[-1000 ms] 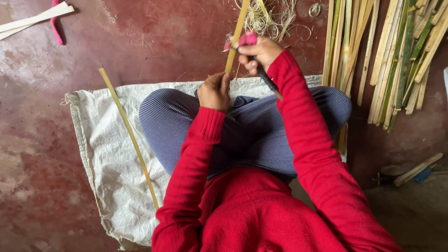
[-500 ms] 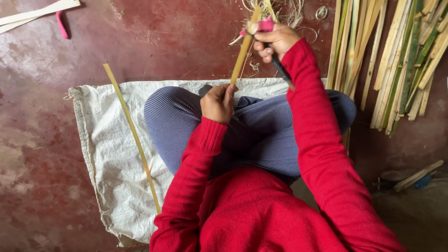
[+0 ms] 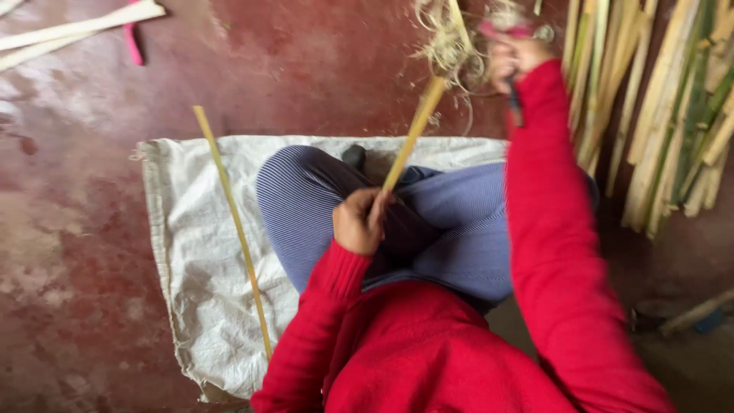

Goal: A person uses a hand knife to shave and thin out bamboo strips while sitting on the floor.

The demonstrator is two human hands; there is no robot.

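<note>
I sit cross-legged on a white woven sack point(image 3: 191, 252) in a red top and blue striped trousers. My left hand point(image 3: 361, 222) is closed around the lower end of a yellow bamboo strip point(image 3: 417, 130) that slants up and to the right. My right hand point(image 3: 518, 57) is stretched out at the top of the view, gripping a knife point(image 3: 516, 103) with a pink handle and a dark blade pointing down. The right hand is blurred and now lies to the right of the strip, apart from it. Curled shavings point(image 3: 451, 46) lie around the strip's far end.
A second long bamboo strip point(image 3: 233, 222) lies across the sack on my left. A pile of split bamboo strips point(image 3: 657, 115) covers the red floor at the right. Pale strips point(image 3: 76, 30) and a pink object point(image 3: 134, 46) lie at the top left.
My right hand has pushed the knife up along the strip, farther from me, and come off to its right. My left hand keeps hold of the strip's lower end.
</note>
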